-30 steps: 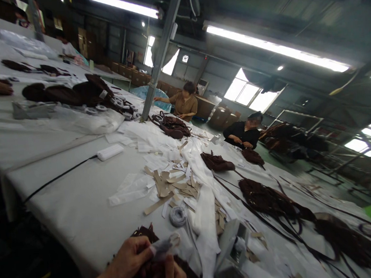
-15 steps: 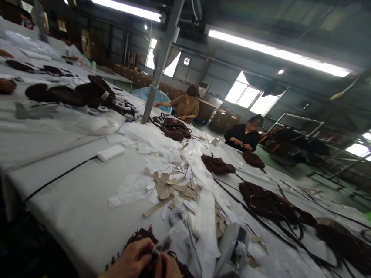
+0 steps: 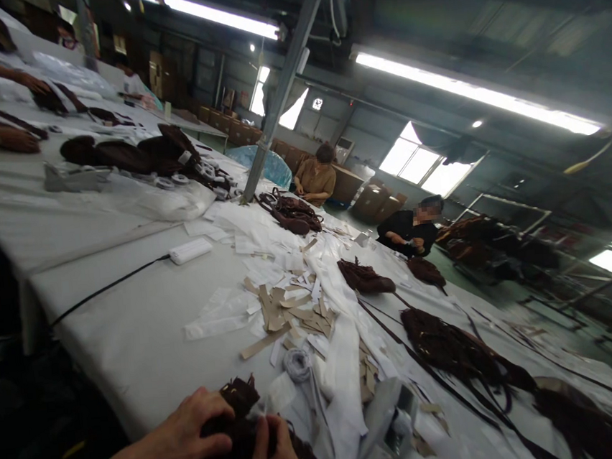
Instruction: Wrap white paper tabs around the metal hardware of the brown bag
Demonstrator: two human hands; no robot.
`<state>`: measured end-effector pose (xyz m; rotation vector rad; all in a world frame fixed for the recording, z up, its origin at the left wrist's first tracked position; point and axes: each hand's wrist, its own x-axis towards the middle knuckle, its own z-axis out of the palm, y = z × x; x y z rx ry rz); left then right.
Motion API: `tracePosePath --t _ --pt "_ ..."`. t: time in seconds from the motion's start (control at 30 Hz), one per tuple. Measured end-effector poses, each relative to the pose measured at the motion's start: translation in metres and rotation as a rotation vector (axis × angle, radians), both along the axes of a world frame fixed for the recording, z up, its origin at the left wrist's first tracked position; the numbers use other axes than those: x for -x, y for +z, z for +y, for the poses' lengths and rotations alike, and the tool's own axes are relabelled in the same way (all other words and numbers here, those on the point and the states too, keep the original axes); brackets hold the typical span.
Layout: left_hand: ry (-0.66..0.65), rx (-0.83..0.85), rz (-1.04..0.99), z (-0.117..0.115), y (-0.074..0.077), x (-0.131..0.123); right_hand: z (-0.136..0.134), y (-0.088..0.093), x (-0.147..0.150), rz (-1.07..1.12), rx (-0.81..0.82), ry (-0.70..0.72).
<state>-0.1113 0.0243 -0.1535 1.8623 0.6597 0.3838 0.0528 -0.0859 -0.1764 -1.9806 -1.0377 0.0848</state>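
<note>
We located the dark brown item (image 3: 240, 396) under the left hand (image 3: 203, 428) and right hand (image 3: 273, 455), by the tabletop (image 3: 148, 338), its lower part cut off. Fingers were bent; contact was obscured, so we could not determine grip.

Hands (image 3: 208, 423) on dark brown piece (image 3: 239, 396), grey roll (image 3: 297, 364) nearby, beige strips (image 3: 273, 309) beyond
</note>
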Motion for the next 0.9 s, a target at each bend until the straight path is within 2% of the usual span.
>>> tracePosePath --t 0.07,0.17,0.3,0.43,0.53,0.67,0.73,0.83,0.9 --pt "-0.033 -0.028 -0.01 -0.003 -0.007 0.008 0.002 0.002 -0.001 -0.025 -0.029 -0.013" --pt "0.093 -0.01 -0.007 -0.012 -0.011 0.006 0.006 0.004 0.002 -0.099 -0.075 -0.004" --pt "0.181 0.026 0.004 -0.015 0.002 -0.016 0.009 0.003 0.018 -0.154 -0.119 0.114" --pt "0.113 0.064 -0.027 -0.004 0.016 -0.03 0.008 -0.002 0.025 -0.117 -0.11 0.118" --pt "0.027 0.092 -0.087 0.006 0.012 -0.022 0.007 0.001 0.019 -0.009 0.0 0.031" --pt "0.1 0.117 -0.064 0.013 -0.005 0.002 0.008 0.01 0.015 0.14 0.043 -0.065" --pt "0.193 0.134 -0.045 0.01 -0.008 0.012 0.01 0.012 0.017 0.28 0.03 -0.044" --pt "0.335 0.095 -0.006 0.001 -0.005 0.021 0.016 0.011 0.018 0.624 -0.004 0.028" --pt "0.272 0.0 -0.023 -0.009 -0.001 0.019 0.022 0.012 0.014 0.817 -0.03 0.046"
